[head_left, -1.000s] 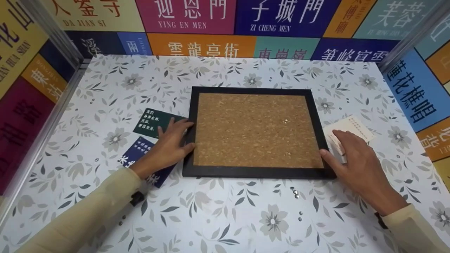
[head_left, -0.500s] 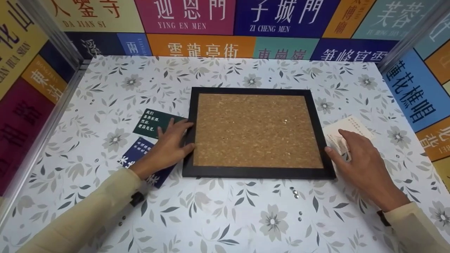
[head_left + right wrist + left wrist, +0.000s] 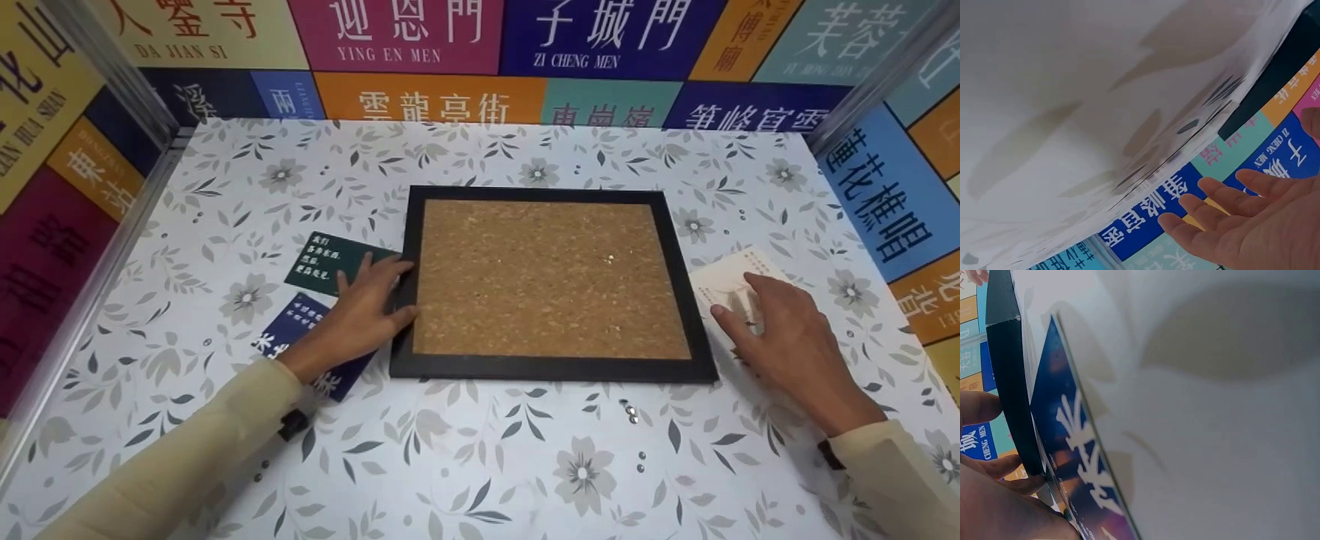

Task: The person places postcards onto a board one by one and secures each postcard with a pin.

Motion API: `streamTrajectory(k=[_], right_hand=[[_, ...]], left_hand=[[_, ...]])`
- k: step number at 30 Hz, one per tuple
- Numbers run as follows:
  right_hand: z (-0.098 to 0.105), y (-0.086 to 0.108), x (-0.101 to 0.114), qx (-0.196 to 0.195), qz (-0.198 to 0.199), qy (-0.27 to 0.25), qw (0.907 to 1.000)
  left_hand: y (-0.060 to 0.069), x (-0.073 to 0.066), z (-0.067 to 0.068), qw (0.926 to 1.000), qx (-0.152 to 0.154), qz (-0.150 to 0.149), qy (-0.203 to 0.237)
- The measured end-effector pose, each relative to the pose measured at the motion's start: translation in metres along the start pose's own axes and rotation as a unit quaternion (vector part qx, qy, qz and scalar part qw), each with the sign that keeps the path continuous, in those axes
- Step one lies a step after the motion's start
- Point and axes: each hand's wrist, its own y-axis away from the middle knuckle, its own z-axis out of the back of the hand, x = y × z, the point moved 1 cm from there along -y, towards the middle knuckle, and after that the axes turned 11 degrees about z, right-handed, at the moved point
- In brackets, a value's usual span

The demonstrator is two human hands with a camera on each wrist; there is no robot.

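Note:
A cork board in a black frame lies flat on the table. My left hand touches the frame's left edge with thumb and fingertips, its fingers spread and relaxed. Under and beside that hand lie a green card and a blue card; the left wrist view shows the blue card beside the dark frame edge. My right hand, fingers loosely bent, is off the frame's right side, over a cream card that it partly covers. In the right wrist view the hand holds nothing.
Several small metallic pieces lie in front of the board's lower right edge. The floral-patterned table is bordered at the back and sides by colourful panels with lettering.
My right hand has moved off the frame's right edge, outward to the right over the cream card. The left hand and the board have stayed in place.

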Motion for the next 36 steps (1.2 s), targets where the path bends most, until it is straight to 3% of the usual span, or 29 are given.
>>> streamTrajectory(k=[7, 20, 36], right_hand=[[0.006, 0.000, -0.030, 0.033, -0.020, 0.003, 0.9993], [0.015, -0.003, -0.065, 0.088, -0.085, 0.026, 0.9921], [0.016, -0.009, -0.074, 0.093, -0.113, 0.066, 0.9870]], left_hand=[[0.001, -0.001, -0.002, 0.9998, -0.003, -0.019, 0.007], [0.003, 0.003, -0.002, 0.9999, 0.004, -0.010, 0.004], [0.003, 0.002, 0.000, 0.9999, 0.015, -0.003, 0.007]])
